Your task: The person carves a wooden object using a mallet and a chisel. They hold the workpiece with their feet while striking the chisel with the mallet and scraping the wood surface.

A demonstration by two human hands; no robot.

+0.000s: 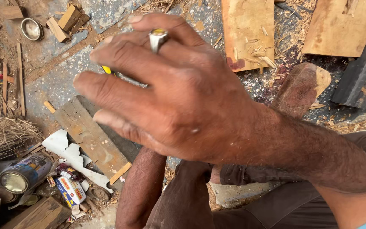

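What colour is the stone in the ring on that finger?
Yellow, set in a silver-coloured ring on the right hand; the head view shows it.

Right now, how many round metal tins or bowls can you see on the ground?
2. A small bowl lies at top left among wood scraps; a tin lies on its side at bottom left. The right hand may hide others.

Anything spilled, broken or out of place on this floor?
Yes. Wood shavings and offcuts litter the ground, a torn white sheet lies beside a worn plank, and a tin can lies tipped on its side at lower left.
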